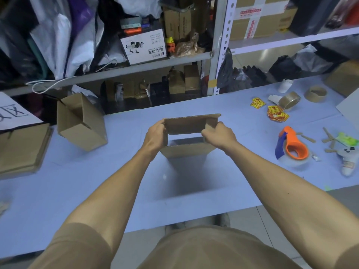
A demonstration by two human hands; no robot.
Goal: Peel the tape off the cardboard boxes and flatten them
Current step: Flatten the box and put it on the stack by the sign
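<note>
I hold a small brown cardboard box (pixel 186 126) in the air above the middle of the blue table (pixel 97 191). It is open through, and I see the table through it. My left hand (pixel 156 135) grips its left side with curled fingers. My right hand (pixel 218 134) grips its right side, thumb on the flap. The box casts a shadow on the table below. A second open cardboard box (pixel 81 123) lies tipped on the table at the left. Flattened cardboard (pixel 21 148) is stacked at the far left.
An orange and blue tape dispenser (pixel 292 146) sits at the right, with tape rolls (pixel 289 100), yellow stickers (pixel 275 113), cardboard scraps and a white controller (pixel 347 158) nearby. Metal shelves (pixel 219 45) crammed with bags and boxes stand behind the table.
</note>
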